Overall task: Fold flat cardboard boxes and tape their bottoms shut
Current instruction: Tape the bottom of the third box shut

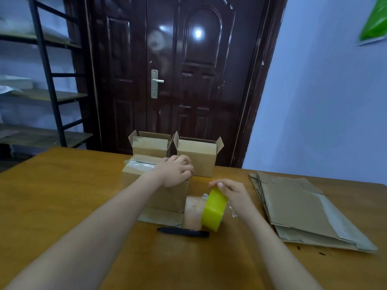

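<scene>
Cardboard box stands inverted on the wooden table, taped bottom up, under the left hand, whose fingers curl over its top edge. Right hand fingers grip the yellow tape roll just beside it.

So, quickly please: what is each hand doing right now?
Left hand: pressing on top of the taped box, fingers curled over its far edge.
Right hand: closed on the yellow tape roll, held upright just above the table.
</scene>
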`<state>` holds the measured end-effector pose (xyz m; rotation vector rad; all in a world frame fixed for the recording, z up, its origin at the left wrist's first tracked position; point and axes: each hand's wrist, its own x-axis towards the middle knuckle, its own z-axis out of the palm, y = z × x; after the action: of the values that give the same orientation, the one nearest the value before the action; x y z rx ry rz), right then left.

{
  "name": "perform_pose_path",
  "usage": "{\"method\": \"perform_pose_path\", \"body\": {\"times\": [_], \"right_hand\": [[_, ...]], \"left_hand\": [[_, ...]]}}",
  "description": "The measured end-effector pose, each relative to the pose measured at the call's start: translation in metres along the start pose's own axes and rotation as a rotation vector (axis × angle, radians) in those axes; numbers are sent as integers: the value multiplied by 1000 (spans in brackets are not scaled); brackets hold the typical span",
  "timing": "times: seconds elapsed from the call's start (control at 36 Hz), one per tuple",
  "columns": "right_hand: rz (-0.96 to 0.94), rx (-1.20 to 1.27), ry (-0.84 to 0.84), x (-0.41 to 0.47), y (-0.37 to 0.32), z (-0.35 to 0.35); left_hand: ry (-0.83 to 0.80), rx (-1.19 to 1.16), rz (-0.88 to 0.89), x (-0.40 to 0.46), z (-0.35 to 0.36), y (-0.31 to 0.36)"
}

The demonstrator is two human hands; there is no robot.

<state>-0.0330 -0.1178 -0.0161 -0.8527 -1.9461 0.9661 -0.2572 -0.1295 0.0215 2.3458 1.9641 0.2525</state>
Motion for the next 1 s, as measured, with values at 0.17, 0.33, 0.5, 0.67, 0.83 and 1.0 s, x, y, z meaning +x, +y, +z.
{"method": "perform_pose_path", "body": {"times": [0.17, 0.33, 0.5, 0.67, 0.83, 1.0], "right_hand": [[80, -380, -435, 25, -24, -12], [76, -603, -832, 29, -42, 44], [-19, -669, -794, 17, -31, 75], [-126, -697, -724, 9, -26, 73], [-80, -635, -732, 9, -25, 72], [58, -450, -679, 6, -29, 70]], "left_hand": [[23, -15, 0, -2, 1, 1], [30, -54, 8, -3, 1, 0], [32, -68, 9, -5, 1, -3], [29, -74, 7, -5, 1, -3], [34, -89, 1, -7, 1, -2], [20, -137, -13, -8, -4, 0]]}}
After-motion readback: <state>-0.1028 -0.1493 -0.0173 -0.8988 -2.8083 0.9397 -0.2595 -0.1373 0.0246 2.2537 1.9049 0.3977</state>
